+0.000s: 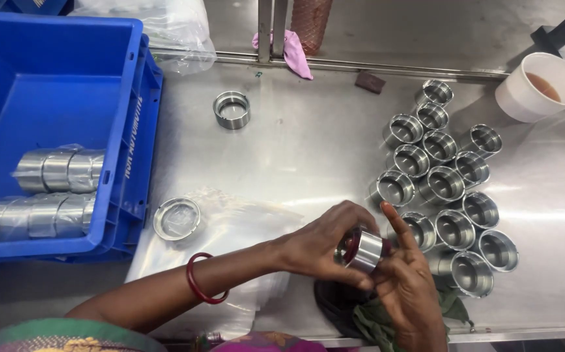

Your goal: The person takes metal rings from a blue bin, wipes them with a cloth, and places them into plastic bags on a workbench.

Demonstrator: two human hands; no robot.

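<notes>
I have a short metal ring point(362, 249) pinched between both hands, low over the counter point(308, 143) near its front edge. My left hand point(324, 244) wraps its grip closed around the far side, thumb under and fingers over the top; my right hand point(407, 287) presses against the near side with the fingers partly spread, the forefinger pointing up. The ring shows a reddish inside. I judge it stiff and fairly heavy for its size, and the polished wall looks slippery, so the rim edges are the safest place to take hold.

Just under my hands lies a dark green cloth point(373, 319). To the right stands a cluster of similar rings point(448, 189), upright and close together. Further left, thin clear bags point(230, 221) lie on the counter with one ring point(177, 219) on them, another ring point(231, 109) standing alone behind. The blue crate point(54, 85) holds wrapped stacks point(57, 171). A paper cup point(539, 85) sits at the far right.
</notes>
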